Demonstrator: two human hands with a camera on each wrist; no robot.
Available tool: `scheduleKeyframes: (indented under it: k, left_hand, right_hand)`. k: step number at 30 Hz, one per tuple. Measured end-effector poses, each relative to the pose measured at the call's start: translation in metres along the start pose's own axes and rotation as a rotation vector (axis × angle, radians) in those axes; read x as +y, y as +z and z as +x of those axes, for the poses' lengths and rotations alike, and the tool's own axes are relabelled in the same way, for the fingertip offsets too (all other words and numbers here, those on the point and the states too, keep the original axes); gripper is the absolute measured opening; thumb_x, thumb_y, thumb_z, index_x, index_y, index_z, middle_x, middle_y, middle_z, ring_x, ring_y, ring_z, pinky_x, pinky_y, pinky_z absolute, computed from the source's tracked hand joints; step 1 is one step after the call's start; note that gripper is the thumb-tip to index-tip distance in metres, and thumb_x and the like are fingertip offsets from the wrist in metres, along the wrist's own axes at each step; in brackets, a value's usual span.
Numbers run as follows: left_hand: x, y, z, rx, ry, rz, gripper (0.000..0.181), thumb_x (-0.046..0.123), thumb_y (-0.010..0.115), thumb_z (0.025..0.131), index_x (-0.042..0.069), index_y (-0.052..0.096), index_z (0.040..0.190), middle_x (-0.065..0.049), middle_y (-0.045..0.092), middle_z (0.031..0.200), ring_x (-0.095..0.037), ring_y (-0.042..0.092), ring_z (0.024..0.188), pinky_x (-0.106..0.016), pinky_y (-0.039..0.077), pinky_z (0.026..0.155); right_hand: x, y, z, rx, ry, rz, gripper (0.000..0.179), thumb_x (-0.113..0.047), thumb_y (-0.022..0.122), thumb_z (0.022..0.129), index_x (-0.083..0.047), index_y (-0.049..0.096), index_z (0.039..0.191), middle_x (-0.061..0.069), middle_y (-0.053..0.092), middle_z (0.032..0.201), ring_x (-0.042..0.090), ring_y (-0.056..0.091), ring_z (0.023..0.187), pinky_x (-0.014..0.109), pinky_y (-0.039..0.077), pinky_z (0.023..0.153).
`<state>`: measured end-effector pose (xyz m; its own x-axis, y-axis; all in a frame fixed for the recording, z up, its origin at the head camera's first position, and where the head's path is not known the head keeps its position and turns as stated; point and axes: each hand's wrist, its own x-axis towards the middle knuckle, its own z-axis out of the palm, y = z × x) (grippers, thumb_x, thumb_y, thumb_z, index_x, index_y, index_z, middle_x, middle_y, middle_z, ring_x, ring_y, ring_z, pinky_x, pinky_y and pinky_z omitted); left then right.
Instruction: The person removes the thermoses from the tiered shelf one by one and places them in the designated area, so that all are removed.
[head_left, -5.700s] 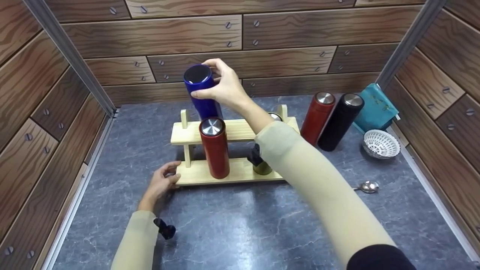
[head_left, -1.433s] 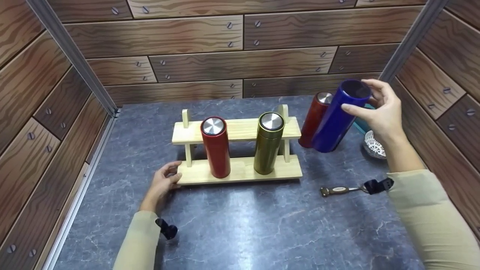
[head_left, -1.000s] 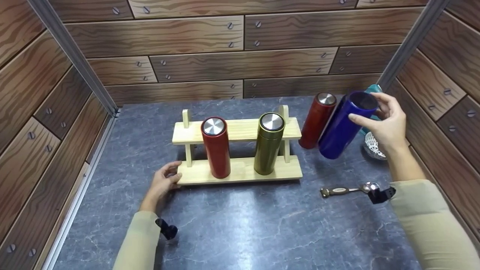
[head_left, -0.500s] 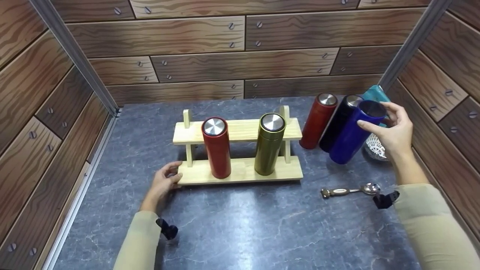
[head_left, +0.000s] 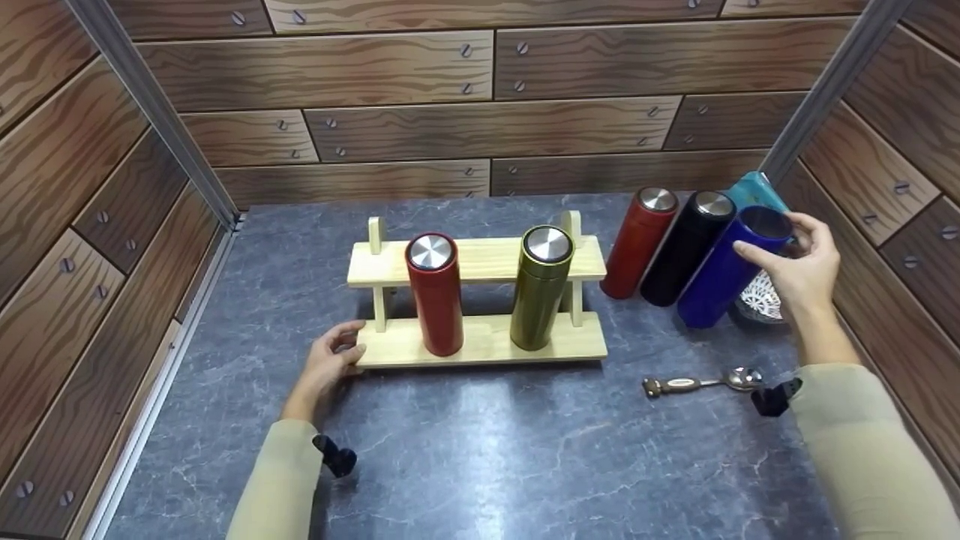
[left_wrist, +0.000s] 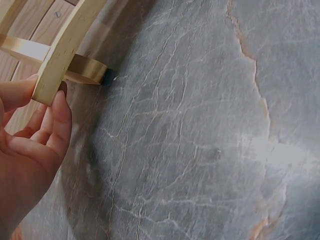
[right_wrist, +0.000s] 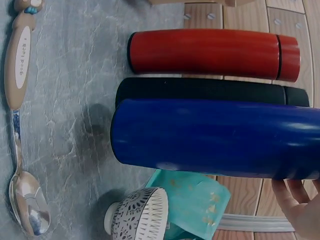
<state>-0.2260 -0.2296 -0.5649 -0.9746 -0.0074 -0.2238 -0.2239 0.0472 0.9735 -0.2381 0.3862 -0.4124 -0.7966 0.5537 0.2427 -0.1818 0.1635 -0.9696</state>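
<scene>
My right hand (head_left: pixel 810 266) grips a blue thermos flask (head_left: pixel 720 277) near its dark top, thumb on one side and fingers on the other. The flask stands upright just right of a black thermos (head_left: pixel 686 247); whether its base touches the table, I cannot tell. Left of the black one stands a red thermos (head_left: pixel 637 244). My left hand (head_left: pixel 330 364) pinches the left end of a two-tier wooden rack's lower board (head_left: pixel 486 337), as the left wrist view confirms. On that board stand another red thermos (head_left: pixel 436 307) and an olive-gold thermos (head_left: pixel 540 307), both with silver lids.
A spoon (head_left: pixel 701 384) with a brown animal-shaped handle lies in front of the flasks at right. Behind my right hand are a patterned bowl (right_wrist: pixel 142 215) and a teal pouch (right_wrist: pixel 190 197). Wood-patterned walls enclose the grey marbled table.
From above the rack's left side, my right hand has carried the blue thermos right, then lowered it and shifted it rightward beside the black one. My left hand has stayed on the rack.
</scene>
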Motion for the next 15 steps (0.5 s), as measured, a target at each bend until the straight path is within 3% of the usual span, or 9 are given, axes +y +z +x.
scheduleKeyframes:
  k: [7, 15]
  left_hand:
    - [0.000, 0.000, 0.000, 0.001, 0.004, 0.003, 0.045, -0.003, 0.060, 0.087, 0.003, 0.050, 0.130, -0.021, 0.050, 0.115, -0.018, 0.056, 0.079, -0.035, 0.054, 0.066]
    - [-0.001, -0.001, 0.001, -0.005, 0.008, 0.004, 0.044, -0.004, 0.059, 0.086, 0.003, 0.051, 0.129, -0.021, 0.049, 0.113, -0.018, 0.056, 0.079, -0.034, 0.054, 0.064]
  right_hand:
    - [0.013, 0.003, 0.011, 0.047, 0.014, 0.021, 0.072, 0.006, 0.085, 0.056, -0.010, 0.055, 0.118, 0.000, 0.060, 0.111, 0.010, 0.049, 0.091, 0.019, 0.038, 0.074]
    - [0.022, 0.005, 0.022, 0.124, 0.028, -0.026, 0.073, 0.000, 0.087, 0.056, -0.014, 0.054, 0.120, 0.001, 0.057, 0.117, 0.008, 0.047, 0.098, 0.019, 0.033, 0.080]
